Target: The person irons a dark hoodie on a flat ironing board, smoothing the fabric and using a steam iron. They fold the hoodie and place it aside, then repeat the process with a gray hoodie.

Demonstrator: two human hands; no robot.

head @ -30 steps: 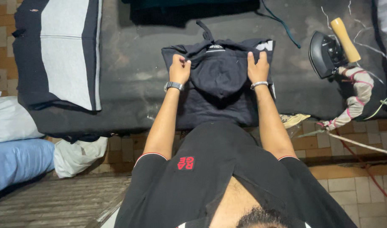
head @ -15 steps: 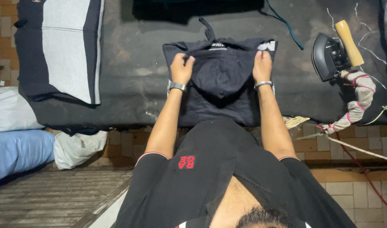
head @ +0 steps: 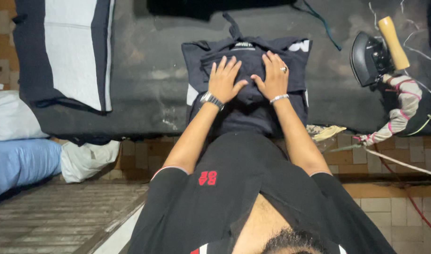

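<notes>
Dark padded bench [head: 145,84] carrying folded navy cloth garment [head: 253,89] at its near edge — left hand [head: 225,80] and right hand [head: 274,75] flat, fingers spread, gripping nothing, pressing it smooth; black iron with wooden handle [head: 373,54] parked well right.

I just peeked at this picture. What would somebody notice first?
First, two hands pressed flat side by side on a folded dark garment in the middle of the dark table: the left hand wears a watch, the right hand a ring and bracelet. Next, the black iron with its wooden handle stands out at the right. A grey-and-navy cloth lies at the table's left end.
</notes>
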